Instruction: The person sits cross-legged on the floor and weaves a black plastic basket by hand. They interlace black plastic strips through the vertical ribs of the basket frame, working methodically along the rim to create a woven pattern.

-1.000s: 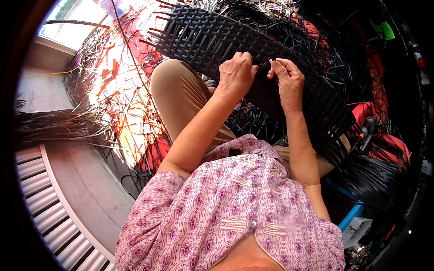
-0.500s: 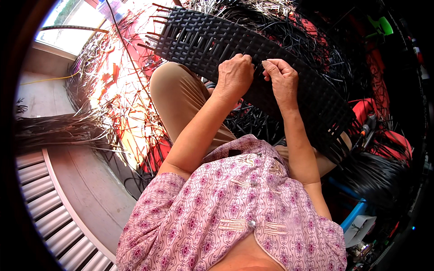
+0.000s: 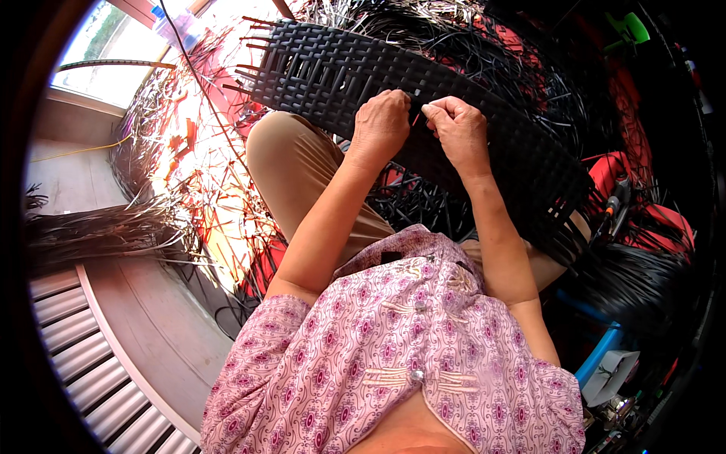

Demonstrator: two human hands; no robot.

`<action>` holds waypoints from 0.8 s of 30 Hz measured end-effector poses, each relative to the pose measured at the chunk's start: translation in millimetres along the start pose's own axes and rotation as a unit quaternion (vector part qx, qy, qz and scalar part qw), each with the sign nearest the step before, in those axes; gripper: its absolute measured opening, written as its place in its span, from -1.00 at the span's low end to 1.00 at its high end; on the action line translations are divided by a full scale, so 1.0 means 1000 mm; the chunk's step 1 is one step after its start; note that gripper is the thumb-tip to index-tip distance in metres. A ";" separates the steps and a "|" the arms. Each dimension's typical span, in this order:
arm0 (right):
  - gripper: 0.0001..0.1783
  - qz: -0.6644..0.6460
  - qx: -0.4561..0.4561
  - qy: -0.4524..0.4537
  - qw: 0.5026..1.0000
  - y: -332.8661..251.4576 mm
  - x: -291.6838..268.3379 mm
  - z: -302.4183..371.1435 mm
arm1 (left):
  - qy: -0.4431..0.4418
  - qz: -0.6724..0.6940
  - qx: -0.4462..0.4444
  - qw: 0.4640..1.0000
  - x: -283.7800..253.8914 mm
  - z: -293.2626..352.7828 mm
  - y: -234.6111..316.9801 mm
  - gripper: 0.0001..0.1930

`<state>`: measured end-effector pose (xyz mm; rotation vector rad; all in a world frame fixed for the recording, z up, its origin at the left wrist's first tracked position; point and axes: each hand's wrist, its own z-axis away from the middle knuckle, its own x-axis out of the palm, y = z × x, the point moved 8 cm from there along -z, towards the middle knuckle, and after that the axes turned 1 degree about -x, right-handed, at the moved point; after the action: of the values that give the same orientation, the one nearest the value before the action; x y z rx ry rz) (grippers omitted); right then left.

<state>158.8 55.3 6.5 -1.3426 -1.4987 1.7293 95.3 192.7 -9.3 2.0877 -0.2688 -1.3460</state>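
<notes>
A long black woven panel [image 3: 325, 72] of flat plastic strips lies across my knees, with loose strip ends sticking out at its left end. My left hand [image 3: 380, 125] rests on the panel's near edge with fingers curled, pinching the weave. My right hand [image 3: 458, 132] sits just beside it, fingers closed on a strip of the panel. The two hands almost touch.
Loose black strips [image 3: 522, 45] pile up beyond the panel and under it. A bundle of dark strips [image 3: 91, 227] lies on the floor at left. Red scraps [image 3: 189, 136] litter the sunlit floor. A blue and white container [image 3: 605, 363] stands at lower right.
Both hands have shifted slightly closer together along the panel's near edge; the panel has tilted a little.
</notes>
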 end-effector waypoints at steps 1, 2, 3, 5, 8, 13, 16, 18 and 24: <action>-0.83 0.028 -0.007 -0.003 1.000 -0.002 0.001 0.001 | -0.003 0.004 0.001 1.000 0.001 0.000 -0.002 -0.84; -0.84 0.057 -0.014 -0.005 0.998 -0.003 0.002 0.001 | -0.003 0.005 0.003 1.000 0.002 0.000 -0.002 -0.84; -0.84 0.093 -0.030 -0.008 0.995 -0.005 0.003 0.001 | -0.003 0.005 0.004 1.000 0.002 0.001 -0.002 -0.84; -0.85 0.164 -0.062 -0.013 0.984 -0.010 0.006 0.000 | 0.003 0.015 0.009 1.000 0.001 0.002 -0.002 -0.84; -0.83 0.243 -0.075 -0.013 0.967 -0.016 0.012 0.000 | 0.014 0.036 0.016 0.999 0.000 0.003 -0.002 -0.84; -0.81 0.328 -0.067 -0.026 0.942 -0.014 0.024 -0.006 | -0.001 0.035 0.017 0.999 -0.001 0.002 -0.001 -0.81; -0.80 0.338 -0.069 -0.029 0.938 -0.015 0.027 -0.007 | -0.045 0.004 0.001 0.999 -0.002 0.001 0.004 -0.79; -0.79 0.335 -0.082 -0.032 0.938 -0.018 0.028 -0.007 | -0.049 0.023 0.027 0.998 -0.002 -0.002 -0.003 -0.79; -0.78 0.351 -0.116 -0.014 0.929 -0.019 0.029 0.000 | -0.116 0.054 -0.012 0.992 -0.011 -0.012 -0.008 -0.78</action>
<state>142.7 84.8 13.6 -2.1847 -1.3528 2.0164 98.9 209.1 -2.3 1.8684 -0.4563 -1.5189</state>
